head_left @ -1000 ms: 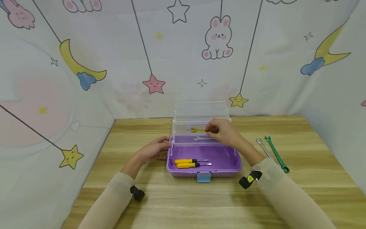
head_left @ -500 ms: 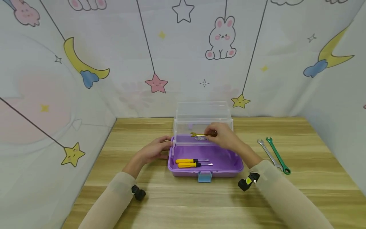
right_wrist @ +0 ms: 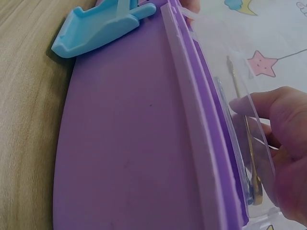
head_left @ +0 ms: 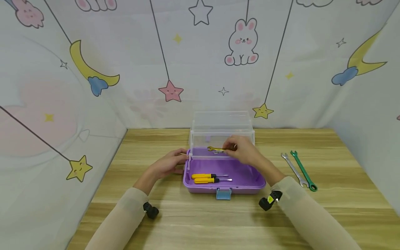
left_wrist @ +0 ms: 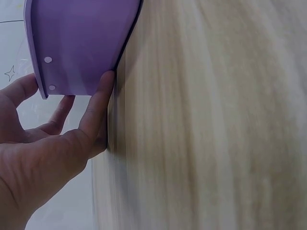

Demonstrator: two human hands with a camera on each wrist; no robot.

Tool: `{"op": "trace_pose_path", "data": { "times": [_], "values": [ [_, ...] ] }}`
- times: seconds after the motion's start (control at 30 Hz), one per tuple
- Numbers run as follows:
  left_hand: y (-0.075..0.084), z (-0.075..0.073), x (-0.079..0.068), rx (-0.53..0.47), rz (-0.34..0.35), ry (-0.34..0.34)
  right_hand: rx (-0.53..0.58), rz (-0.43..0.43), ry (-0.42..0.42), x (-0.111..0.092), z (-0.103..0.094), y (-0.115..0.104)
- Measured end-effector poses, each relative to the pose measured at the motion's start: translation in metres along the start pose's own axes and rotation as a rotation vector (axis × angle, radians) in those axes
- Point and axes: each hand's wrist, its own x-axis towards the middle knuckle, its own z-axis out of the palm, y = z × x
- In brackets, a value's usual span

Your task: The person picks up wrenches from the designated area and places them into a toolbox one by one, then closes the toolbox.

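Note:
My left hand (head_left: 168, 163) rests against the left back corner of the purple toolbox (head_left: 201, 190). In the left wrist view, its fairly straight fingers touch the rim and the lower edge of the side wall (left_wrist: 81, 45). My right hand (head_left: 242, 151) pinches a gold open-end wrench (head_left: 213, 149) over the toolbox's clear raised tray (head_left: 229, 158). Just under it lies a silver wrench (head_left: 218, 152), partly hidden. Through the clear plastic, the right wrist view shows the gold wrench (right_wrist: 258, 194) at the fingers. Two yellow-handled screwdrivers (head_left: 204, 180) lie in the purple bottom.
A silver wrench (head_left: 292, 166) and a green ratchet wrench (head_left: 303, 170) lie on the wooden table (head_left: 200, 225) to the right. The clear lid (head_left: 222, 119) stands raised at the back. A light-blue latch (head_left: 223, 193) hangs at the toolbox's front. Patterned cloth surrounds the table.
My right hand has lowered the gold wrench towards the clear tray, close above the silver one. My left hand keeps its place at the toolbox. The head view has shifted slightly.

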Motion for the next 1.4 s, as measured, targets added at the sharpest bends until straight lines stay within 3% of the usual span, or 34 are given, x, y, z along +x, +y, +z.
{"op": "trace_pose_path", "data": {
  "times": [0.57, 0.93, 1.4],
  "values": [
    [-0.001, 0.001, -0.001, 0.002, 0.000, -0.009, -0.036, 0.027, -0.004, -0.004, 0.000, -0.001],
    [0.001, 0.001, -0.002, 0.016, 0.000, -0.012, -0.080, -0.065, 0.048, -0.007, -0.003, -0.005],
    [-0.002, 0.001, -0.002, 0.018, 0.006, 0.007, -0.092, -0.052, 0.041, -0.034, -0.044, 0.009]
  ]
}}
